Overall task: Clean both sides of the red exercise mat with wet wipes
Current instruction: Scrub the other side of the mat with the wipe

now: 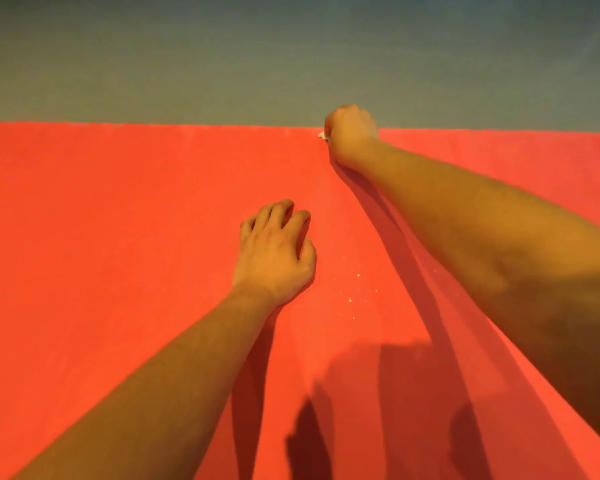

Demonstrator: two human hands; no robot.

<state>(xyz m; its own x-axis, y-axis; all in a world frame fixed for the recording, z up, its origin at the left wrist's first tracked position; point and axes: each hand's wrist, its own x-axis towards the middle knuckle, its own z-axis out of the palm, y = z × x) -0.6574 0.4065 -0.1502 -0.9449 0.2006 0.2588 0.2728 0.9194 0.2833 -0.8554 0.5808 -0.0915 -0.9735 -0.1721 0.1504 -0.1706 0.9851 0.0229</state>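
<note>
Red takes up most of what I can see from the head camera: the red mat [118, 237] lies flat and spreads from the near edge of the view out to both sides, its far edge running straight across the upper part of the picture. Beyond that edge is a dull grey-green floor [187, 64] with a fine, even texture, darker toward the top; I can make out nothing more of the room than that. The right hand [352, 136] is stretched out to the mat's far edge, right on the line where mat meets floor, its fingers curled tight into a fist around a wet wipe [322, 135], of which only a small white corner pokes out on the thumb side. The left hand [274, 251] rests on the mat near the middle, well short of the right, palm down, fingers bent and arched with the tips on the surface and nothing in its grasp. A few pale specks [350, 299] lie scattered on the mat just right of the left wrist. Long dark shadows [413, 271] of both arms fall across the red surface.
</note>
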